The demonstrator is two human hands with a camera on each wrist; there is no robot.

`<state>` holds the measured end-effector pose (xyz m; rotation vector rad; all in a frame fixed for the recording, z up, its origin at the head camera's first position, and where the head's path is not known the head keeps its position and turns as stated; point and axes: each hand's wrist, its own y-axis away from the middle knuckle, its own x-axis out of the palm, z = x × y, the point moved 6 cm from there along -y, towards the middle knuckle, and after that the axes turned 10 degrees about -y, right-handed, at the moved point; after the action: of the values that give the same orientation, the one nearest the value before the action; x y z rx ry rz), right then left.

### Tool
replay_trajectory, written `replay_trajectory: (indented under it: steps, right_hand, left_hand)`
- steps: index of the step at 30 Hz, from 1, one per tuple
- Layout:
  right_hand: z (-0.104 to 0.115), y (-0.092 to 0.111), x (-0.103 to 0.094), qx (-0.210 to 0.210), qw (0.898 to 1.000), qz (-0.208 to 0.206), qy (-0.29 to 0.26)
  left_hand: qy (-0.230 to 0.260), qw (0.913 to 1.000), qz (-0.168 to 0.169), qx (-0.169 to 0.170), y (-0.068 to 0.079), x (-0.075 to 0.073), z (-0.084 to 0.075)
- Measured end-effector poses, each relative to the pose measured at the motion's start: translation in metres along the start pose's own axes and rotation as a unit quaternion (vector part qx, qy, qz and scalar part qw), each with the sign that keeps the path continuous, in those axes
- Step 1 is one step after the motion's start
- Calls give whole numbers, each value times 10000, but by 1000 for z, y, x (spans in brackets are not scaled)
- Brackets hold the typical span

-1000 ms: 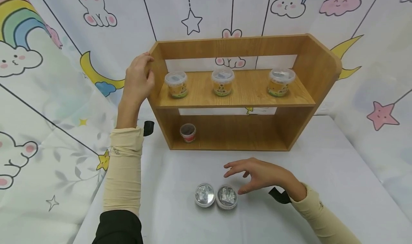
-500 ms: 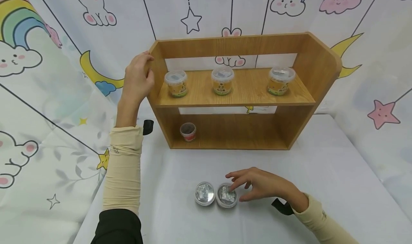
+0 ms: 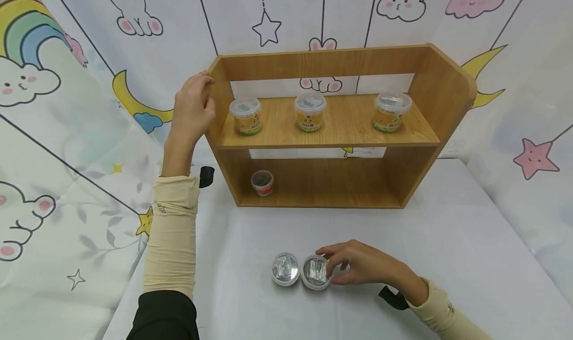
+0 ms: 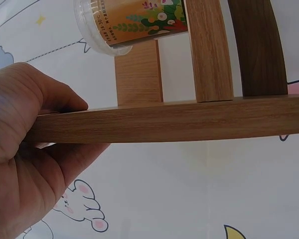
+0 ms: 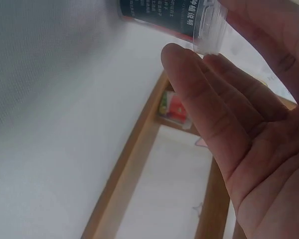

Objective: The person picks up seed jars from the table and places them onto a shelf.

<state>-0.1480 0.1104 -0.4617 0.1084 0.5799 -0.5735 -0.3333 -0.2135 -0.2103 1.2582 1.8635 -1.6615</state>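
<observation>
My left hand (image 3: 192,106) grips the upper left side panel of a wooden two-tier shelf (image 3: 324,67). In the left wrist view the fingers lie on one face of the panel (image 4: 154,123) and the thumb on the other. My right hand (image 3: 364,264) is low at the right edge of a small round plastic tub (image 3: 315,273), fingers spread around its lid. The right wrist view shows this tub's dark printed label (image 5: 159,17) and clear lid between thumb and fingers, the fingers fairly straight. A second silver-topped tub (image 3: 285,269) stands just left of it.
On the upper board stand three yellow-labelled tubs with clear lids: left (image 3: 245,118), middle (image 3: 310,114) and right (image 3: 391,114). A red-labelled tub (image 3: 262,184) sits at the lower board's left end. White cloth (image 3: 250,310) covers the table; a cartoon-printed backdrop (image 3: 286,11) hangs behind.
My right hand has come down and closer to the right-hand tub, its fingers moving from above it to its right edge. My left hand stays on the shelf.
</observation>
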Motion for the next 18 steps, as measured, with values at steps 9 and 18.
replay_trajectory:
  steps: [9, 18]
  right_hand:
    - [2, 2, 2, -114, 9999, -53, 115]
    - [3, 3, 4, -291, 9991, -162, 269]
  left_hand:
    - [-51, 10000, -15, 12, 0, 0, 1]
    - [-31, 10000, -1, 52, 0, -1, 0]
